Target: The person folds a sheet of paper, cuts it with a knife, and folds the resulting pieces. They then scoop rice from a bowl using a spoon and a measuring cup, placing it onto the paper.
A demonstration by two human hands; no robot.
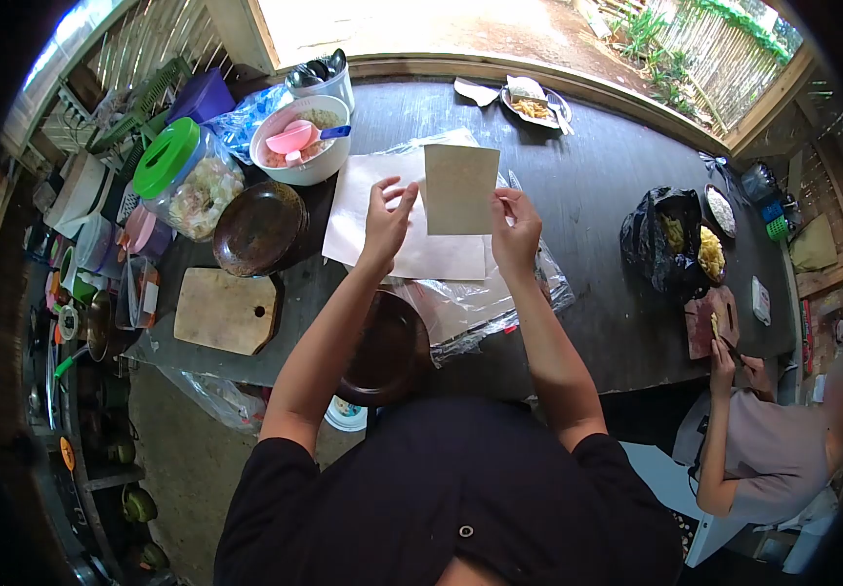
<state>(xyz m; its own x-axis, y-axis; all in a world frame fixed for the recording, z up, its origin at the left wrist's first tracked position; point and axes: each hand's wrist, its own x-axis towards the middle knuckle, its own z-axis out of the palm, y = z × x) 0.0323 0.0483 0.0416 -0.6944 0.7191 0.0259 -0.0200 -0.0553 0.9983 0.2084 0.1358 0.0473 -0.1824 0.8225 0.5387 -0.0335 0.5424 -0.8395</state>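
Note:
My right hand pinches the right edge of a small rectangular sheet of brown paper, held up above the table. To its left, my left hand is empty, its fingers apart and near the sheet without visibly gripping it. Beneath both hands lie larger pale paper sheets, spread on top of clear plastic wrapping. A dark brown round plate sits at the table's near edge, partly covered by my left forearm.
Left on the dark table are a wooden cutting board, a dark plate, a green-lidded jar and a white bowl with a pink scoop. A seated person cuts something at right, near a black bag.

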